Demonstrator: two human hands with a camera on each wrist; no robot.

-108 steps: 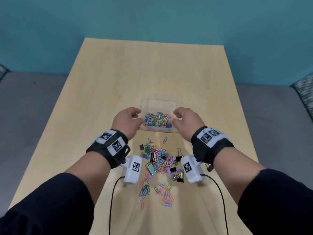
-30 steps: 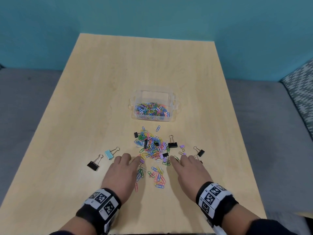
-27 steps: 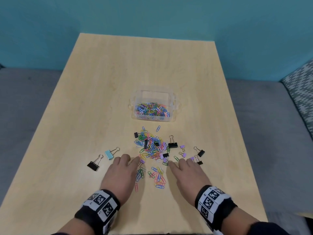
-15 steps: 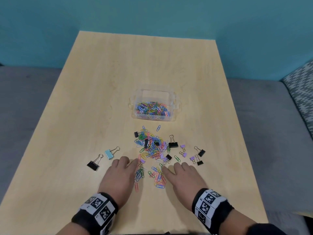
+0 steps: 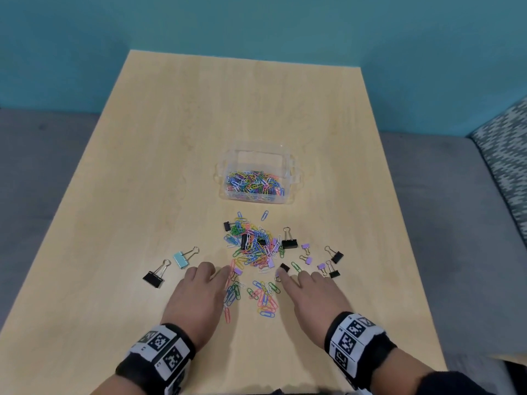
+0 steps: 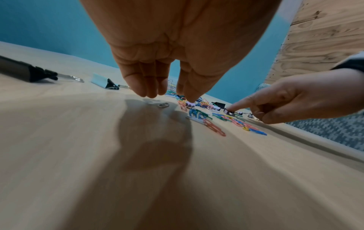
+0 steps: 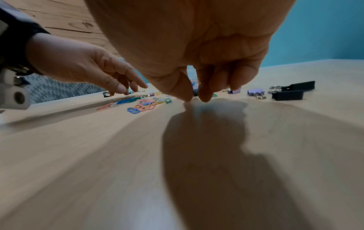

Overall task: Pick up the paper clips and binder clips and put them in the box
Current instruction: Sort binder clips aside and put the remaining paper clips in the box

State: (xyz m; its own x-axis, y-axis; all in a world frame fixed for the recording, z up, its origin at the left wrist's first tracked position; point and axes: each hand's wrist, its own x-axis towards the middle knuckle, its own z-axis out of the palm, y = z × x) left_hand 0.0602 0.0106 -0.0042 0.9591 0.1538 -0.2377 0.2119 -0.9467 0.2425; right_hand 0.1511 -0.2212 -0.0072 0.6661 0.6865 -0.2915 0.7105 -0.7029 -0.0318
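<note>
On the near half of the table point(image 5: 142, 172), the left hand point(image 5: 196, 297) lies low with its fingers extended and holding nothing, its forefinger tip touching or nearly touching a small lilac binder clip point(image 5: 237, 271) at the near-left edge of the pile of paper clips point(image 5: 253, 246). Across a loose scatter of clips point(image 5: 263, 297), the right hand point(image 5: 313, 295) mirrors it, fingers straight and empty, forefinger at a small black binder clip point(image 5: 284, 267). The likeliest trouble, as I judge it, is that raking or pinching flat wire clips off smooth wood will slide them outward instead of lifting them, widening the mess toward the near edge. A scooped handful would be tangled, and clips could drop between the pile and the clear box point(image 5: 293, 178), which stands just beyond the pile and already holds a layer of coloured clips. That box looks light, so a hand bumping its wall might shove or tip it. Further out, the pale blue binder clip point(image 5: 181, 259) and black binder clip point(image 5: 154, 278) to the left, and the small lilac and black ones point(image 5: 330, 266) to the right, sit apart and could be overlooked.
</note>
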